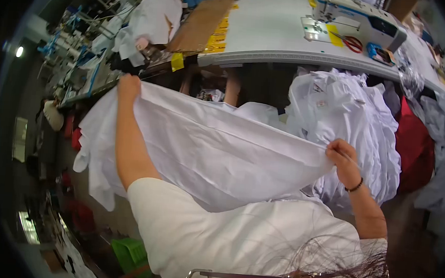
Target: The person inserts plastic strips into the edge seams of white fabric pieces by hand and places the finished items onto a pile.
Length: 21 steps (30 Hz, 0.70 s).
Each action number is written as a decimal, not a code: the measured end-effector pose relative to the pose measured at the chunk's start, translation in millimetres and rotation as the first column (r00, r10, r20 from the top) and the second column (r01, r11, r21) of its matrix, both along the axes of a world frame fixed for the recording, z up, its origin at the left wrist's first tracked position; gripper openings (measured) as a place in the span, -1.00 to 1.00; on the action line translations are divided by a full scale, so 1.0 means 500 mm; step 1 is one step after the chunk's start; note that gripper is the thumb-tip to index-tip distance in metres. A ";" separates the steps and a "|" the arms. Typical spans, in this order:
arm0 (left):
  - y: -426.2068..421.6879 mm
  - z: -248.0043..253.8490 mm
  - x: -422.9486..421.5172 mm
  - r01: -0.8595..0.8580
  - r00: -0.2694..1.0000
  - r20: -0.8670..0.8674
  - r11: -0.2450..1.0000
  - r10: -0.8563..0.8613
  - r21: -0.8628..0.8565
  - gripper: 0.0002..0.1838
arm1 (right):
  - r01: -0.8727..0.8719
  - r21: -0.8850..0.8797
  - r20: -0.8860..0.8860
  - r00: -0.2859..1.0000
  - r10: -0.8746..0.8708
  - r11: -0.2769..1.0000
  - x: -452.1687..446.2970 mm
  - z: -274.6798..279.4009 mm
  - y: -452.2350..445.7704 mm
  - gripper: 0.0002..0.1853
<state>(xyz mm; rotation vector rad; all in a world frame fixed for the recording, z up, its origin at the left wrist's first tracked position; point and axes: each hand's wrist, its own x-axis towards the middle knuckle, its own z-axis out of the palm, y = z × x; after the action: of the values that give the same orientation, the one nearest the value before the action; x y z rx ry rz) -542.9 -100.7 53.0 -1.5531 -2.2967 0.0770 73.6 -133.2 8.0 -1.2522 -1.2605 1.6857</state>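
Note:
A large piece of white fabric [222, 149] is stretched out in front of my body. My left hand [129, 87] is closed on its upper edge at the left, arm extended, and loose folds hang down past it. At the other end, my right hand [343, 155] pinches the fabric's corner, with a dark bead bracelet on the wrist. The upper edge runs taut between both hands, sloping down to the right. Behind my right hand hangs a thick pile of white garments [338, 106].
A sewing machine [362, 19] stands on the white table [271, 26] ahead, with red-handled scissors [352, 43] beside it. Brown cardboard [202, 24] with yellow tape lies at the table's left. A red cloth [413, 147] hangs right; a green plastic stool or crate [130, 256] is lower left.

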 end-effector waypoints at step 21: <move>-0.055 -0.178 0.882 0.466 -0.055 0.714 0.615 -0.698 0.637 -0.92 | -0.199 0.604 0.463 0.876 -0.136 0.772 -0.030 -0.040 0.017 -0.88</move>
<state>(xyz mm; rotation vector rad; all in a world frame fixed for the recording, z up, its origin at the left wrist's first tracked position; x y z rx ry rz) -101.7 -128.1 -36.1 -2.8011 -1.6659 -1.8016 58.4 -124.6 -12.1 -1.2370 -1.9549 0.8093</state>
